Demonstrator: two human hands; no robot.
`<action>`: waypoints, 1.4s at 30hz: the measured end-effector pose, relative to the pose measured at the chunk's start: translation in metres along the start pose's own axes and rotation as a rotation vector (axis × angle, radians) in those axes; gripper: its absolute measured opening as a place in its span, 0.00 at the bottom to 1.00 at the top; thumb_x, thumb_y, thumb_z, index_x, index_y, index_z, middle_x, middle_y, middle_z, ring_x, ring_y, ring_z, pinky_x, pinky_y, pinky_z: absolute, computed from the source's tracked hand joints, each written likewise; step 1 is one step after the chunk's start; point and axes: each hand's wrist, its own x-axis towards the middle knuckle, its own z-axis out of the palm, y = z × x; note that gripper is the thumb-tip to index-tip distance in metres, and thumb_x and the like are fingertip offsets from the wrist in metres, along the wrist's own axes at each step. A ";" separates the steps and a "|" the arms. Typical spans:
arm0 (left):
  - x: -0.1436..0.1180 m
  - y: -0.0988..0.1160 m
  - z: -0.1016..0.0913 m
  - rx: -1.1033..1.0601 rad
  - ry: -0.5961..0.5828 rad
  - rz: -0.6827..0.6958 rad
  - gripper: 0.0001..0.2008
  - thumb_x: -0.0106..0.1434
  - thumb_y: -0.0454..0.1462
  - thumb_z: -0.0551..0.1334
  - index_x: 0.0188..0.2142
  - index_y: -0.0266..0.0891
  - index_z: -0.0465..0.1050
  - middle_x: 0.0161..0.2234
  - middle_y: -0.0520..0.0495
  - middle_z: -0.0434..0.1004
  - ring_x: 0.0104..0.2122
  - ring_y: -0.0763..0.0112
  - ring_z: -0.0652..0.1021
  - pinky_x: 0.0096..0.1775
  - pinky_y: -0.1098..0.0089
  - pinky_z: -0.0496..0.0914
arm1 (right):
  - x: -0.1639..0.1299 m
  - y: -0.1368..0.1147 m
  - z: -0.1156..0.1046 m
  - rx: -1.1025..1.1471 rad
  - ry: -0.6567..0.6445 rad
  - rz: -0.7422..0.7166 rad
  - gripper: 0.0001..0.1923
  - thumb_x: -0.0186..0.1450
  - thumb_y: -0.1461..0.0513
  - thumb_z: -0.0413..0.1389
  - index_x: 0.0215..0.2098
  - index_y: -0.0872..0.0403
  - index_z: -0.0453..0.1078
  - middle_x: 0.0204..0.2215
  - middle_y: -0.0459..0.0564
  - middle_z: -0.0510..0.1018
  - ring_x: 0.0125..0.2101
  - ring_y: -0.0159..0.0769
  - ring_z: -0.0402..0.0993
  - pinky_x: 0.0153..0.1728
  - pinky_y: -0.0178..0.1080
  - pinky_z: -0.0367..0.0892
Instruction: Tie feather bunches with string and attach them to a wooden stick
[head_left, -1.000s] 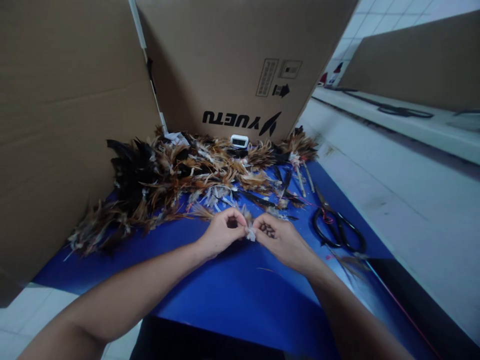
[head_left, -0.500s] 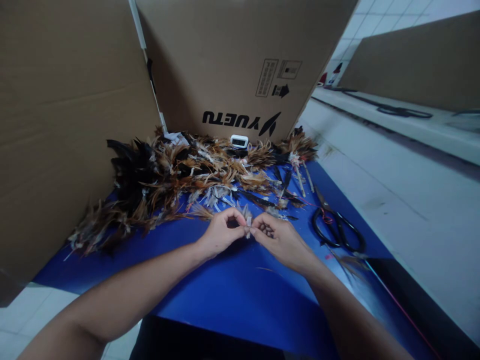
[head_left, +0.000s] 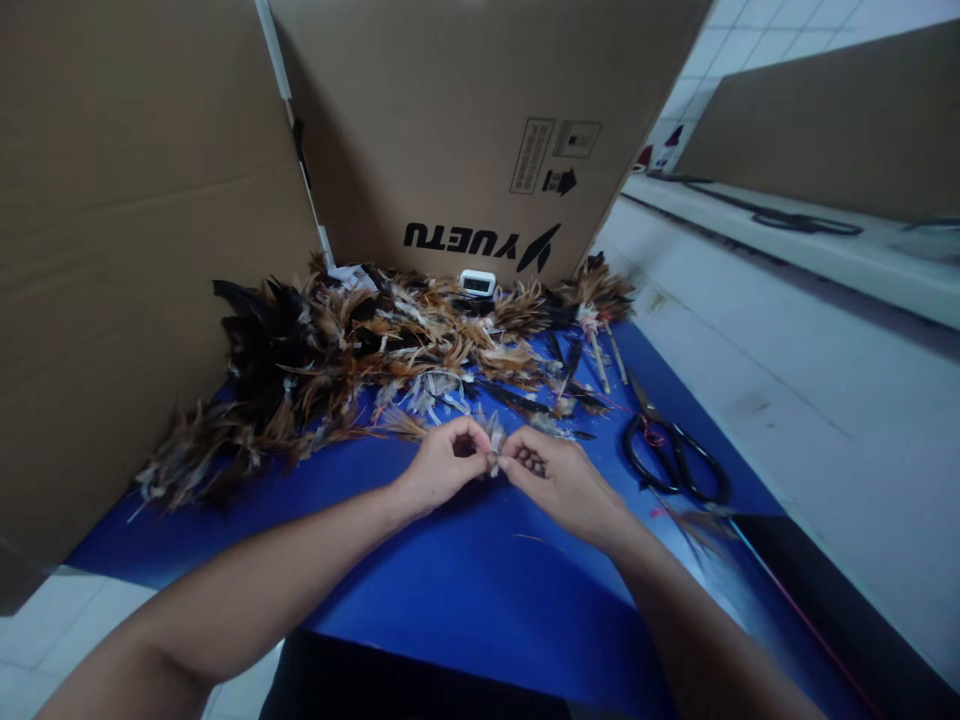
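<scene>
Left hand point(head_left: 444, 467) and right hand point(head_left: 553, 476) are brought together fingertip to fingertip over the blue mat point(head_left: 465, 580). A small pale feather tuft point(head_left: 494, 440) is pinched between them, held just above the mat at the near edge of the feather spread; both hands are closed narrow on it, thumbs and forefingers meeting. What exactly is done to the tuft's base cannot be told, too small and partly hidden by fingers.

Just beyond the hands a loose feather pile point(head_left: 352, 360) is spread, brown, black and white, running from the left cardboard wall toward the middle. Further right, a few finished-looking feather bundles on thin sticks point(head_left: 596, 345) are laid, so some pieces are judged done. The big pile is judged still unworked, so most of the job seems left; the tuft in hand is judged mid-assembly.

Black scissors point(head_left: 675, 455) are laid to the right of the right hand, apart from it, with a red thread point(head_left: 795, 605) trailing near them across the mat's right edge. A small white device point(head_left: 478, 283) is set at the back against the cardboard box point(head_left: 465, 130). A grey floor or bench is seen to the right.
</scene>
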 end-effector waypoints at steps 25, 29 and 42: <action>-0.005 0.003 0.002 0.356 0.131 0.178 0.03 0.53 0.33 0.61 0.27 0.37 0.66 0.27 0.52 0.72 0.29 0.75 0.72 0.33 0.74 0.66 | 0.002 0.008 0.007 0.297 -0.024 0.129 0.05 0.61 0.60 0.51 0.28 0.54 0.63 0.20 0.40 0.66 0.19 0.26 0.65 0.21 0.30 0.60; -0.007 0.004 0.003 0.384 0.144 0.193 0.02 0.53 0.33 0.60 0.27 0.37 0.66 0.26 0.52 0.72 0.27 0.76 0.72 0.32 0.74 0.67 | 0.002 0.006 0.007 0.320 -0.023 0.155 0.07 0.61 0.59 0.51 0.28 0.54 0.63 0.19 0.40 0.65 0.19 0.26 0.64 0.21 0.30 0.60; -0.005 0.006 0.003 0.215 0.115 0.158 0.06 0.52 0.34 0.61 0.26 0.37 0.63 0.25 0.53 0.69 0.25 0.77 0.70 0.30 0.75 0.66 | 0.004 0.003 0.006 0.386 -0.011 0.117 0.09 0.62 0.57 0.50 0.30 0.54 0.64 0.20 0.42 0.68 0.20 0.27 0.66 0.23 0.32 0.63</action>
